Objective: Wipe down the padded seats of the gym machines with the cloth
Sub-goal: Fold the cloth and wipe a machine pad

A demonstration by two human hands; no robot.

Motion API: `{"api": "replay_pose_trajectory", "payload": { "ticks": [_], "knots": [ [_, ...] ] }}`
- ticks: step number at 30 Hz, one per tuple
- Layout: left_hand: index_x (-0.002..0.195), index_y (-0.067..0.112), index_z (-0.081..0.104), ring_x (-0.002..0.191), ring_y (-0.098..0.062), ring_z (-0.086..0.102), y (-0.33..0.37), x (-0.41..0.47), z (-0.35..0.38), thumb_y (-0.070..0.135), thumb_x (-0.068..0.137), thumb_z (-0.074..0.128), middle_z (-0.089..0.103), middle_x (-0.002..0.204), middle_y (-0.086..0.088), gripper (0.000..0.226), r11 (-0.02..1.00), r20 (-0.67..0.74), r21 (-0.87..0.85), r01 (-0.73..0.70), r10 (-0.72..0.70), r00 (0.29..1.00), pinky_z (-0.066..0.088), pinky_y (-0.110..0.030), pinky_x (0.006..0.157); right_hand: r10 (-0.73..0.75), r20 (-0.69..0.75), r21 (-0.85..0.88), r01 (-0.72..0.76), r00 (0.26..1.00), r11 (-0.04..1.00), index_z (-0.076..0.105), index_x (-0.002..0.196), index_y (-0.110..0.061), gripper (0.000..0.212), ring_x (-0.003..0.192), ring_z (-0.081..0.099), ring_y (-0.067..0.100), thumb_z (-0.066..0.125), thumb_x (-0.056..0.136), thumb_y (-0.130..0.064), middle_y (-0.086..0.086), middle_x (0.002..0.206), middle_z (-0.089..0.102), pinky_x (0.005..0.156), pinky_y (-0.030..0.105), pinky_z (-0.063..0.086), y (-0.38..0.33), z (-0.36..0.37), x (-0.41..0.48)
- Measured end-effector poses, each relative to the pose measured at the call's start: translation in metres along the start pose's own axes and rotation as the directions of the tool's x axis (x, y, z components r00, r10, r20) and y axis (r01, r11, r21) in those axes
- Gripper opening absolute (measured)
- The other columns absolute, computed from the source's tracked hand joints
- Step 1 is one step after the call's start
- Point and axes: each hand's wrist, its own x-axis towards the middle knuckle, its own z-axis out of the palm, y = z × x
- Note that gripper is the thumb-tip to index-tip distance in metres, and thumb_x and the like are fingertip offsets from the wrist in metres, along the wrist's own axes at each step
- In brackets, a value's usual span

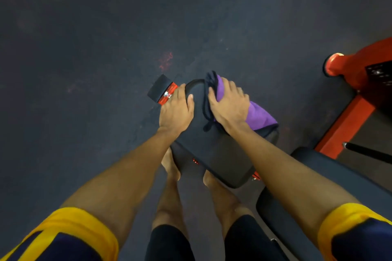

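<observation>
A black padded seat (214,146) of a gym bench lies below me, running from lower right toward the upper left. A purple cloth (259,115) with a dark edge and cord lies on its far end. My right hand (230,105) presses flat on the cloth, fingers spread over it. My left hand (176,110) rests on the seat's left edge, thumb on the pad, fingers curled round the side near a red frame tube with a black end cap (161,89).
A second black pad (331,184) sits to the lower right. An orange-red machine frame (350,116) and its round foot (334,63) stand at the right. A black bar (369,151) juts in from the right. My bare feet stand beside the seat on dark rubber flooring (84,48).
</observation>
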Motion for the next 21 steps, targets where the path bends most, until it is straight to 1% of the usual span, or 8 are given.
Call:
{"api": "replay_pose_trajectory", "payload": {
  "ticks": [1,4,6,8,12,16,19,21],
  "knots": [
    [0.149,0.009,0.041,0.124,-0.033,0.058,0.001,0.000,0.002,0.034,0.107,0.036,0.056,0.143,-0.011,0.049,1.000,-0.007,0.010,-0.001,0.001,1.000,0.047,-0.045,0.095,0.007,0.007,0.013,-0.007,1.000,1.000,0.055,0.136,-0.024,0.058,0.110,0.062,0.033,0.036,0.096,-0.062,0.003,0.125,0.066,0.091,0.046,0.045,-0.015,0.001,0.008],
    [0.148,0.009,0.043,0.121,-0.036,0.060,0.001,-0.002,0.003,0.028,0.106,0.040,0.058,0.141,-0.012,0.046,1.000,-0.022,-0.006,-0.004,0.004,1.000,0.049,-0.047,0.092,-0.075,0.029,0.031,0.074,0.997,0.997,0.060,0.128,-0.024,0.054,0.108,0.064,0.033,0.040,0.094,-0.060,0.002,0.119,0.068,0.089,0.045,0.045,-0.050,0.004,0.026],
    [0.149,0.009,0.044,0.121,-0.038,0.059,0.000,-0.001,0.003,0.027,0.106,0.040,0.058,0.141,-0.012,0.046,1.000,-0.030,-0.013,0.008,-0.009,1.000,0.049,-0.049,0.091,-0.129,0.040,0.026,0.128,0.991,0.991,0.060,0.126,-0.024,0.053,0.107,0.064,0.033,0.041,0.094,-0.061,0.002,0.118,0.068,0.087,0.045,0.046,-0.047,0.003,0.027],
    [0.149,0.009,0.043,0.123,-0.037,0.058,0.001,-0.001,0.003,0.028,0.106,0.041,0.057,0.144,-0.012,0.047,1.000,-0.017,-0.012,0.018,-0.018,1.000,0.048,-0.049,0.093,-0.120,0.014,0.049,0.119,0.993,0.992,0.059,0.127,-0.025,0.054,0.106,0.064,0.032,0.038,0.095,-0.064,0.002,0.118,0.068,0.087,0.045,0.048,-0.022,0.000,0.018],
    [0.151,0.011,0.042,0.127,-0.033,0.056,0.001,0.000,0.002,0.030,0.107,0.039,0.054,0.148,-0.008,0.048,0.999,0.000,-0.031,0.015,-0.015,1.000,0.046,-0.047,0.098,0.036,-0.008,0.062,-0.036,0.999,0.997,0.058,0.132,-0.023,0.054,0.111,0.062,0.034,0.043,0.097,-0.062,0.004,0.125,0.067,0.091,0.046,0.044,0.031,-0.003,-0.013],
    [0.150,0.010,0.043,0.128,-0.033,0.056,-0.001,0.000,0.004,0.029,0.107,0.039,0.054,0.148,-0.008,0.048,0.999,-0.005,-0.048,0.009,-0.009,1.000,0.046,-0.047,0.099,0.164,0.027,0.043,-0.165,0.986,0.985,0.058,0.135,-0.024,0.055,0.116,0.059,0.034,0.039,0.098,-0.060,0.003,0.128,0.066,0.096,0.047,0.038,0.004,0.002,0.003],
    [0.149,0.008,0.045,0.127,-0.035,0.057,-0.002,-0.001,0.005,0.029,0.105,0.039,0.055,0.147,-0.010,0.049,0.998,-0.014,-0.063,-0.001,0.000,1.000,0.047,-0.048,0.097,0.071,-0.016,0.081,-0.069,0.997,0.994,0.062,0.131,-0.025,0.055,0.112,0.061,0.034,0.037,0.095,-0.059,0.002,0.123,0.068,0.097,0.049,0.039,-0.042,0.012,0.013],
    [0.150,0.008,0.044,0.130,-0.033,0.055,-0.002,-0.001,0.004,0.026,0.107,0.042,0.053,0.149,-0.011,0.047,0.996,-0.017,-0.086,-0.014,0.012,1.000,0.045,-0.047,0.100,0.009,-0.051,0.107,-0.004,0.999,0.994,0.058,0.138,-0.025,0.058,0.124,0.057,0.032,0.038,0.095,-0.058,0.002,0.135,0.064,0.108,0.052,0.035,-0.049,0.016,0.006]
  ]
}}
